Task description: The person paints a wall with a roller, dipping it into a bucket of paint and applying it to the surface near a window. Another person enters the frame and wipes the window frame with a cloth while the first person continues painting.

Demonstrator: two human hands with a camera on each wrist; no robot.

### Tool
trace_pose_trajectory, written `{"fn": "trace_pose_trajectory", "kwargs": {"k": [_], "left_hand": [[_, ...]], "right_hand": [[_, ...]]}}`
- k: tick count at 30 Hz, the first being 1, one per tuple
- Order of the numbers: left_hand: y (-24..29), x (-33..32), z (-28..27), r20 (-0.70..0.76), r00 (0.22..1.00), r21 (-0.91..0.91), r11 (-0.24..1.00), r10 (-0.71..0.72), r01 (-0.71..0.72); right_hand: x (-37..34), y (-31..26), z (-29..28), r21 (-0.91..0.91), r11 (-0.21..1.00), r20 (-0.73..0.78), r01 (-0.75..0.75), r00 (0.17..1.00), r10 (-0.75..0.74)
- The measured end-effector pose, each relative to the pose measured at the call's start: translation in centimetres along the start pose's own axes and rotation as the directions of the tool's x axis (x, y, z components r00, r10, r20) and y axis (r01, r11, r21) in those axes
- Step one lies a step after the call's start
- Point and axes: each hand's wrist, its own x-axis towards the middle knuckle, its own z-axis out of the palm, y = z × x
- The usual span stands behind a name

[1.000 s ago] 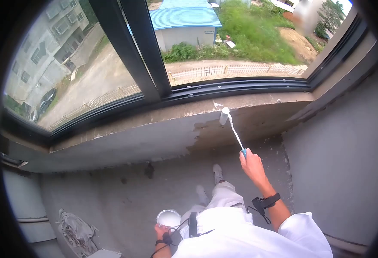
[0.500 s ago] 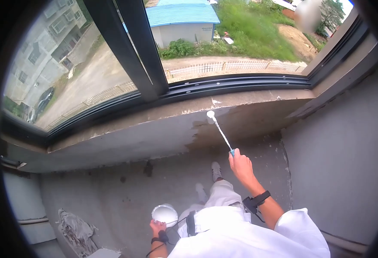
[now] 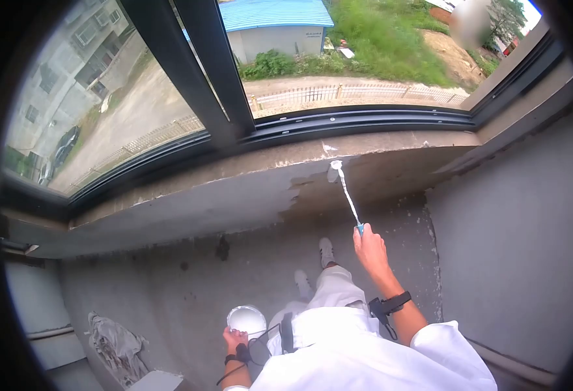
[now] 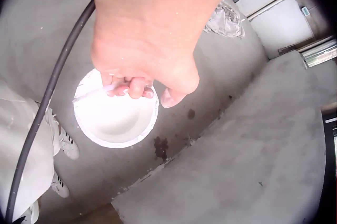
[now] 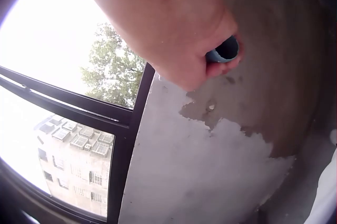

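My right hand grips the blue handle of a paint roller. Its white-coated rod leads up to the white roller head, which lies against the low wall just under the windowsill, at the border of pale coating and bare brown patch. In the right wrist view the curled fingers wrap the handle's hollow end; the roller head is hidden there. Low at my left side, my left hand holds a white bucket with white paint in it, fingers curled round its handle at the rim.
Above the sill stands a dark-framed window. Bare brown wall reaches right to a grey side wall. A crumpled sheet lies on the floor at lower left. A black cable runs from the left wrist.
The roller first moved left along the top of the wall, then back right and slightly up. The bucket in my left hand shifted a little left and up.
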Motion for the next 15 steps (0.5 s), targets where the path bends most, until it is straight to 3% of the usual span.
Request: {"fn": "trace_pose_trajectory", "kwargs": {"k": [2,5,8,11,15], "left_hand": [[1.2,0.8,0.3,-0.009,0.986,-0.13,0.978,-0.166,0.163],[0.6,1.9,0.4,-0.108,0.978,-0.159,0.974,-0.177,0.159],[0.5,1.8,0.5,-0.022,0.973,-0.104,0.968,-0.23,0.227],[0.3,0.6,1.1,0.022,0.985,-0.154,0.973,-0.173,0.175],[0.5,0.6,1.5,-0.024,0.983,-0.13,0.976,-0.182,0.178]], "right_hand": [[0.2,-0.1,-0.9,0.013,0.999,0.004,-0.03,1.0,0.03],[0.0,-1.3,-0.8,-0.024,1.0,0.058,0.005,0.998,-0.004],[-0.2,-1.7,-0.1,0.03,0.999,0.046,0.014,0.999,-0.015],[-0.1,-1.0,-0.2,0.099,0.994,0.021,-0.04,0.999,0.038],[-0.1,-1.5,-0.2,0.068,0.997,0.033,-0.034,0.999,0.032]]}}
